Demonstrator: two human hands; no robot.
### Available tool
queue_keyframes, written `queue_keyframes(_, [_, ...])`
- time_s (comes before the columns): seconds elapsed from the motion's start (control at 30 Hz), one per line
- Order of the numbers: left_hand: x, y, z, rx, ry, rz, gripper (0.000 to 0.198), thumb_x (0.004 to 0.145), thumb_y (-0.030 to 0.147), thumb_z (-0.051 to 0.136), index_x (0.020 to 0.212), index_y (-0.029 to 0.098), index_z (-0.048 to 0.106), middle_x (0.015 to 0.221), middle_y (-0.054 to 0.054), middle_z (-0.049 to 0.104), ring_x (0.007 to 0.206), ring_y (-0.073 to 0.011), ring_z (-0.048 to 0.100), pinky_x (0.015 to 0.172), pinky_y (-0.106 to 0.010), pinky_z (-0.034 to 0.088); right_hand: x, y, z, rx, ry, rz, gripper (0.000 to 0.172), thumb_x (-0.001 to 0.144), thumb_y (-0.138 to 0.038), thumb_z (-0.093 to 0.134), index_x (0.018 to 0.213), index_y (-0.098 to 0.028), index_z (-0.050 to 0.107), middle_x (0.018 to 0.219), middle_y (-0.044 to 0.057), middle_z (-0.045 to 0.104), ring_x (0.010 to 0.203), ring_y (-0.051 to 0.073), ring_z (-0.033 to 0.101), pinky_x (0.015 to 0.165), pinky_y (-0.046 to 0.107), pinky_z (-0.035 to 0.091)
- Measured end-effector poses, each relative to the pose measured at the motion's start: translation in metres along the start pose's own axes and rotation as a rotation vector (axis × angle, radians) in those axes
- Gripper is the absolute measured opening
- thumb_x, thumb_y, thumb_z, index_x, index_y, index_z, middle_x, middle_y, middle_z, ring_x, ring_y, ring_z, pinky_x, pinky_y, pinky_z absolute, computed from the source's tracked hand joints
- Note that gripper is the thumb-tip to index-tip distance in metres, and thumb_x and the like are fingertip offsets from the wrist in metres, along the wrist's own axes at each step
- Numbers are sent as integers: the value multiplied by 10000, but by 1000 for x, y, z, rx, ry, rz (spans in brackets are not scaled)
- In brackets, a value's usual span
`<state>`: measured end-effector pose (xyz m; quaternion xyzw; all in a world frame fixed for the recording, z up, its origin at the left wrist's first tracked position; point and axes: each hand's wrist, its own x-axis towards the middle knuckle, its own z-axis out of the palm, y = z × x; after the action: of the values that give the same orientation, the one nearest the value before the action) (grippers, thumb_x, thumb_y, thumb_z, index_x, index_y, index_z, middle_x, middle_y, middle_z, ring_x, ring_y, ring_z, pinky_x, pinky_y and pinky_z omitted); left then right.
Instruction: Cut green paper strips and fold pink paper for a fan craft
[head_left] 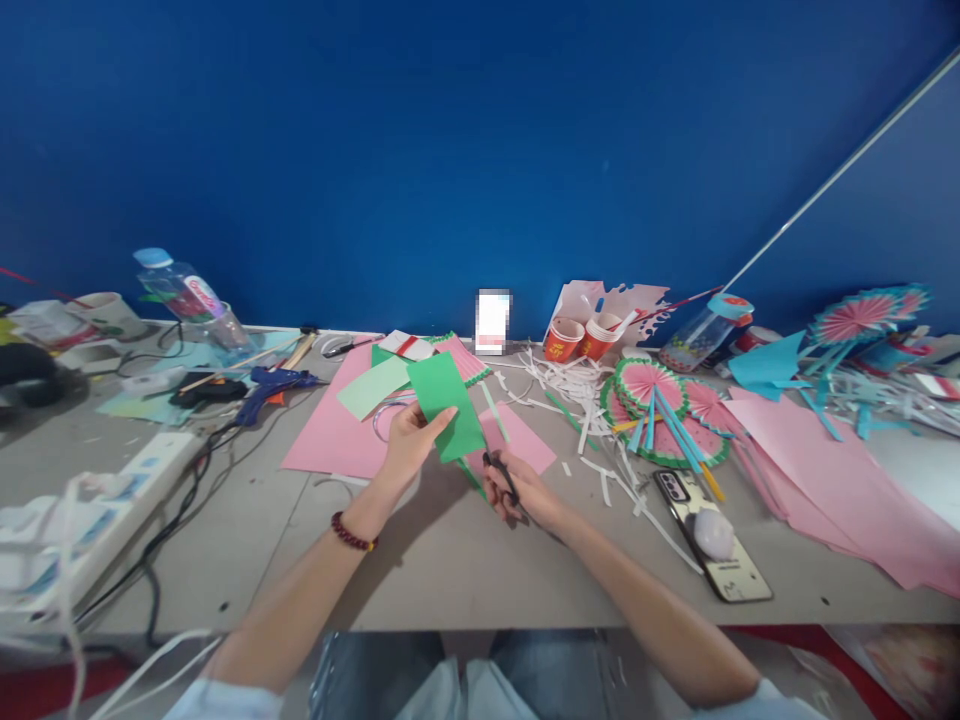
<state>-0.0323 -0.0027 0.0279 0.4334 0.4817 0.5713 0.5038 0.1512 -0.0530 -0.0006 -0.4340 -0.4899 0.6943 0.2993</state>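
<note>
My left hand (415, 436) pinches a green paper rectangle (448, 405) by its left side, thumb on top, holding it above the table. Just below the paper's lower right corner, my right hand (517, 487) is closed round black-handled scissors (501, 474); their blades are hard to make out. A narrow green strip (474, 478) hangs or lies between the hands. Pink paper (337, 425) lies under and left of the left hand, with a pale green sheet (373, 388) on it. Another pink piece (525, 438) lies behind my right hand.
On the left are a blue glue gun (271, 390), a power strip (112, 520) with cables, and a tilted bottle (184, 290). To the right are white paper scraps (577, 385), red cups (564, 340), watermelon-patterned paper fans (651, 390), a phone (727, 570) and pink sheets (840, 480).
</note>
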Motion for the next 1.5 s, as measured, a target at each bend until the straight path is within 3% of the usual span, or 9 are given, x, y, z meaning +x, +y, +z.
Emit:
queue_keyframes(0.37, [-2,3,1,0,33,-10,422,548,436,812,820,138,692,862,-77,725,743,-208,655,666,-304,507,-4,-9,3,-14,25,56,453,703,-618,594,821,-216,420,590,-73,551,351,50,462,273,134,258])
queue_keyframes(1.5, [1,2,-1,-29,33,-11,431,545,427,810,829,125,691,854,-89,723,756,-217,648,675,-327,512,-3,-5,2,-58,58,1,467,731,-649,549,778,-203,419,487,-81,543,296,40,419,301,138,265])
